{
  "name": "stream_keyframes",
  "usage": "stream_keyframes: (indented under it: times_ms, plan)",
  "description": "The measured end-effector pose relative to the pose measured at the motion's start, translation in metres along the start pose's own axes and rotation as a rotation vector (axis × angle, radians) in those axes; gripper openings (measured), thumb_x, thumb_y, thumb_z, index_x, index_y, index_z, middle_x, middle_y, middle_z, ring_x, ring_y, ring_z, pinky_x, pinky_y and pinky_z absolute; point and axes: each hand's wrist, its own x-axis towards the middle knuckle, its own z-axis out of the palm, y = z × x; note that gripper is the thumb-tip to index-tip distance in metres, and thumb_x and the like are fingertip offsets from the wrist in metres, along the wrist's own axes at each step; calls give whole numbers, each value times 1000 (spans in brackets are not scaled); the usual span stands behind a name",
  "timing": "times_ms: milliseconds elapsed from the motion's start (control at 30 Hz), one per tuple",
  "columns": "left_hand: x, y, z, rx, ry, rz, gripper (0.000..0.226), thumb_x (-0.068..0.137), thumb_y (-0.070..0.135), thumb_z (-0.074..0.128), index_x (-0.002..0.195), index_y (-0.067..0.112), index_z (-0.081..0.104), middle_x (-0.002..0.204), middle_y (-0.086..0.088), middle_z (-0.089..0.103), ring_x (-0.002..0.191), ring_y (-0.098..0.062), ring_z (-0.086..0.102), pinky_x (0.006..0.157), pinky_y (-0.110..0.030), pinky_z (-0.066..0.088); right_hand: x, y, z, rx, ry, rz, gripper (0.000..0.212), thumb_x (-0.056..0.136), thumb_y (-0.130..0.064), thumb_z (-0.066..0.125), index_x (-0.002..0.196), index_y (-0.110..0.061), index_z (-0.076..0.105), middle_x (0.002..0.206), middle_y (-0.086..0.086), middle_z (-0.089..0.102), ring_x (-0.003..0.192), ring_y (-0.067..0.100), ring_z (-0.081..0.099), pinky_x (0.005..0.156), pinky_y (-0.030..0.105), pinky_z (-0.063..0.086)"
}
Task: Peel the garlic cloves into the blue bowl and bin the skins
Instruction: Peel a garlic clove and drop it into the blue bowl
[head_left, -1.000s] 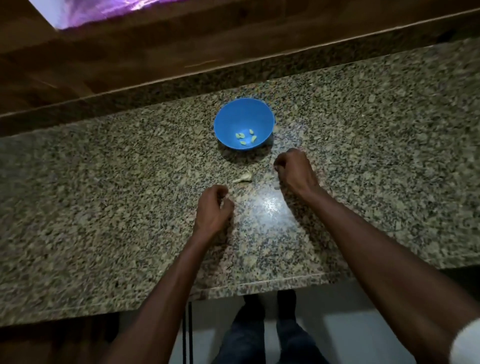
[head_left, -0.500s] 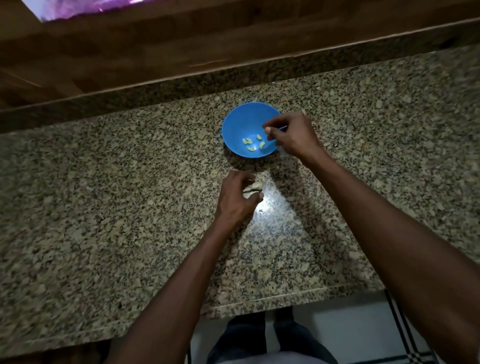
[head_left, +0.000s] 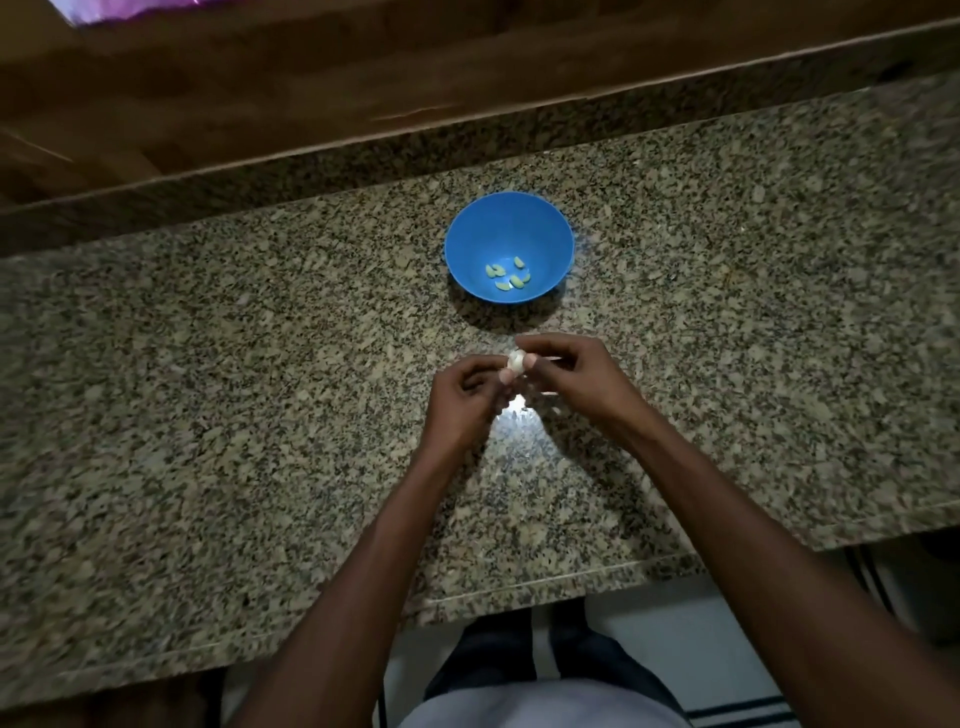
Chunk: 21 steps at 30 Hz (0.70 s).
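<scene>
Both hands meet above the speckled granite bench (head_left: 260, 415), just on the near side of the blue bowl (head_left: 470, 228). Between them is a small pale garlic clove (head_left: 516, 360), still in its whitish skin. The left hand (head_left: 462, 400) has its fingers curled and pinches the clove's lower end between thumb and fingertips. The right hand (head_left: 576, 376) also has curled fingers, with its thumb and forefinger closed on the clove's upper right side. The clove is held clear of the bench, in the air between the two hands. Its long axis appears to run roughly from near to far, tipped slightly left, with the far end toward the bowl, though it is too small and too covered by fingertips to tell which end is the tip.

The bowl stands upright on the bench beyond the hands, not touching them. Several peeled cloves (head_left: 506, 275) lie in a loose cluster on its bottom, pale yellow-green against the blue.
</scene>
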Motion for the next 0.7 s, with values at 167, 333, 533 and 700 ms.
stream_keyframes:
  times_ms: [167, 333, 533, 700]
  plan:
    - [-12, -2, -4, 0, -3, -7, 17, 96, 13, 73, 106, 1, 68, 84, -6, 79, 83, -19, 77, 74, -36, 63, -8, 11, 9, 245, 6, 41, 24, 90, -10, 80, 114, -5, 77, 106, 10, 79, 94, 18, 76, 81, 30, 62]
    - [-14, -7, -5, 96, 14, 74, 17, 92, 18, 79, 105, 9, 76, 100, 0, 78, 97, -15, 75, 81, -31, 62, -13, 19, 9, 369, 44, 131, 29, 89, -5, 80, 117, 0, 73, 105, 18, 79, 93, 27, 77, 80, 38, 64]
    - [-16, -1, 4, 64, 50, 75, 16, 92, 16, 78, 104, 6, 79, 98, -5, 79, 94, -20, 76, 84, -35, 62, -19, 22, -1, 365, -41, 86, 25, 91, -2, 76, 115, 1, 75, 111, 15, 79, 100, 25, 76, 84, 31, 62]
    - [-23, -5, 20, 51, 161, -23, 15, 96, 15, 75, 99, 0, 74, 89, -14, 77, 79, -20, 76, 67, -32, 61, -21, 27, -7, 367, -164, 114, 32, 91, -3, 76, 123, -3, 74, 113, 10, 79, 103, 24, 76, 82, 29, 61]
